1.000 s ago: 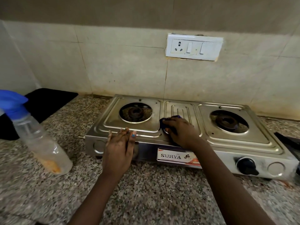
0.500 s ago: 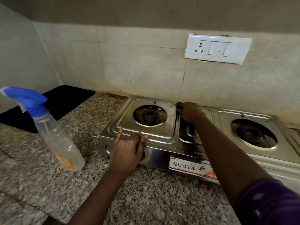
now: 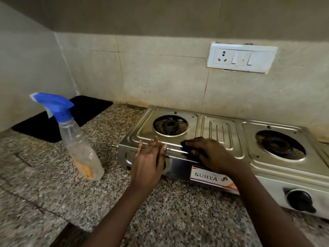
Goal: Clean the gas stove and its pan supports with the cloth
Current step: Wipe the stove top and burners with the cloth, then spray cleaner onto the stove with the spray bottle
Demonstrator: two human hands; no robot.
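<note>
Steel gas stove (image 3: 220, 139) on granite bench (image 3: 178, 211), pan supports off. Head view: R hand (image 3: 213, 155) presses blue cloth (image 3: 188, 146) on stove's front edge, betw. burners; L hand (image 3: 149, 161) flat, fingers straight, on front-left edge. Spray bottle (image 3: 74, 139) stands left.

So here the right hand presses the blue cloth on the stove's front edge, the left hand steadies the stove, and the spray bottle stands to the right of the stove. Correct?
Not quite: the head view shows the spray bottle standing to the left of the stove, on the counter. The rest holds: the right hand presses the blue cloth on the front edge, and the left hand rests flat on the stove's front left corner.
</note>
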